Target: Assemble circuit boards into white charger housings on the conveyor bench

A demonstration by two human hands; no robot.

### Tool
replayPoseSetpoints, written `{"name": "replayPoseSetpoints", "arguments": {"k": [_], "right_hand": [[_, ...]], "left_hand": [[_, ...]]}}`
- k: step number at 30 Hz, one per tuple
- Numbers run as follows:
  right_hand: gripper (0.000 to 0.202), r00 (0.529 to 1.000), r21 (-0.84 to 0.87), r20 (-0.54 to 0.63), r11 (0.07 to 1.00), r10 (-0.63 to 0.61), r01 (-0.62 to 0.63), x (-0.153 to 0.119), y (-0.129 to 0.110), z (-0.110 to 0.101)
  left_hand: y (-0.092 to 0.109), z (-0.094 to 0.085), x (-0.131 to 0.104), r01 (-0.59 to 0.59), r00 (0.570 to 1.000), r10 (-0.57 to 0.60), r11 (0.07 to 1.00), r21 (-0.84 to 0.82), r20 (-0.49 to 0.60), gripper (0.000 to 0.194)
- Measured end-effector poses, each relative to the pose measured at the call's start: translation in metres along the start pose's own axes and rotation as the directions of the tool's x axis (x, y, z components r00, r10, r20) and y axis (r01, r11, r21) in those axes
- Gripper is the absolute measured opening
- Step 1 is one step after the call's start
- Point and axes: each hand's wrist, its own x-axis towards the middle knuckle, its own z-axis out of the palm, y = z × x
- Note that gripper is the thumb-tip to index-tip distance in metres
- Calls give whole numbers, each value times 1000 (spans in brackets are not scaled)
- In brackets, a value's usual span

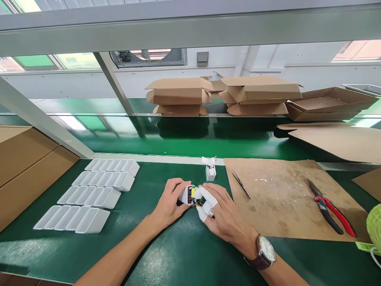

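My left hand (168,203) is closed around a small white plastic housing (183,195), thumb and fingers on its sides. My right hand (224,216), with white coverings on some fingers, pinches a small circuit board (194,193) at the housing's open end. The board carries a yellow part and other components; how far it sits inside the housing I cannot tell. Just beyond my hands stands another small white housing (210,174) with loose white pieces on top. Several rows of white housings (92,218) lie on the green table (160,254) to the left.
On the right, a brown board (276,214) bears tweezers (240,184) and red-and-black pliers (330,208). Cardboard boxes (178,95) stand at the back under a metal beam (190,31). A large carton (29,167) borders the left; a light green object (374,224) sits at the right edge.
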Motion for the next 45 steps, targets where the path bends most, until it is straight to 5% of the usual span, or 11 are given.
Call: {"name": "replayPoseSetpoints", "arguments": {"k": [35,40,45], "right_hand": [[64,1000,-6,28,1000,11,-11,-1,2,1],[58,1000,44,25,999,-4,2,1,0,0],[45,993,261,23,958,118,-119,1,5,-2]], "left_hand": [[6,2,0,17,1000,-17,1000,-13,11,56],[11,4,-3,52,996,-41,987,-150,76,62],[11,6,-5,234,959,-128,861,-452,251,73]]}}
